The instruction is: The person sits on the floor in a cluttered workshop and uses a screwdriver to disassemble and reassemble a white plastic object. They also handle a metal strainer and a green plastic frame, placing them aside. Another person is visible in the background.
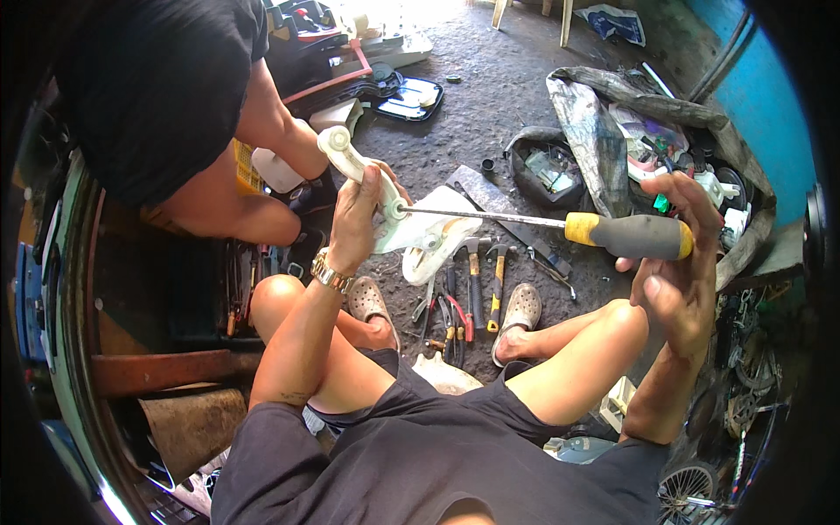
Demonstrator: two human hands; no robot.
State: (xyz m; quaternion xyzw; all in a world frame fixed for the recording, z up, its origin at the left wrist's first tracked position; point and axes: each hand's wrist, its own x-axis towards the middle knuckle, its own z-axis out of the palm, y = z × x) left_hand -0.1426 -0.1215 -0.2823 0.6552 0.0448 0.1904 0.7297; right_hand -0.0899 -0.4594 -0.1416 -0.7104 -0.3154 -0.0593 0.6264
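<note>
A white plastic part (350, 157) with a rounded, curved arm is gripped by my left hand (354, 214), whose wrist wears a gold watch. Below that hand, a broader white piece (429, 232) with a round fitting hangs close against it; whether the two are joined I cannot tell. The long shaft of a yellow-and-grey screwdriver (630, 234) reaches leftward, its tip at a round hole in the part. Against the handle's end rests my right hand (687, 262), open, with fingers spread and the thumb off the handle.
Two hammers (495, 280) and several pliers (451, 324) lie on the dark ground between my feet. Another person's bare legs (254, 175) are close on the left. To the right stand a black container (542, 171) and an open sack (604, 157) of scrap parts. A bicycle wheel (687, 490) shows lower right.
</note>
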